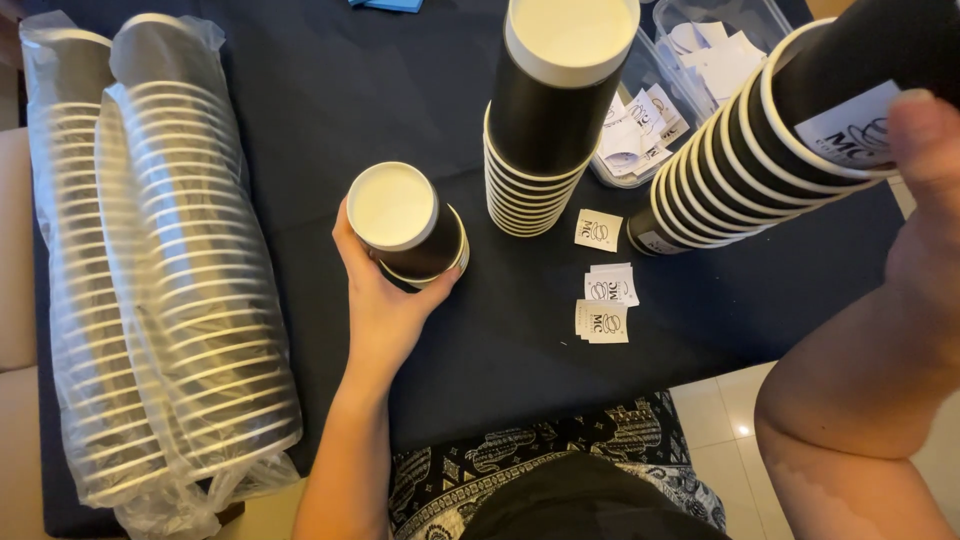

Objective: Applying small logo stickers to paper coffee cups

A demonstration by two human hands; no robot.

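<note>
Your left hand [385,300] has its fingers wrapped around a small stack of black paper cups [408,225] with smooth white insides, standing upright on the dark cloth of the table [500,350] toward its near edge. Your right hand [925,180] grips a long tilted stack of the same cups [750,150], thumb pressed on a white label, its lower end resting on the cloth toward the right edge. Between them rise a taller upright stack [545,120] and small square white stickers [605,300]; two plastic-sleeved cup rows [160,270] lie along the left edge, and a clear tub of stickers [680,60] sits at the far edge.
</note>
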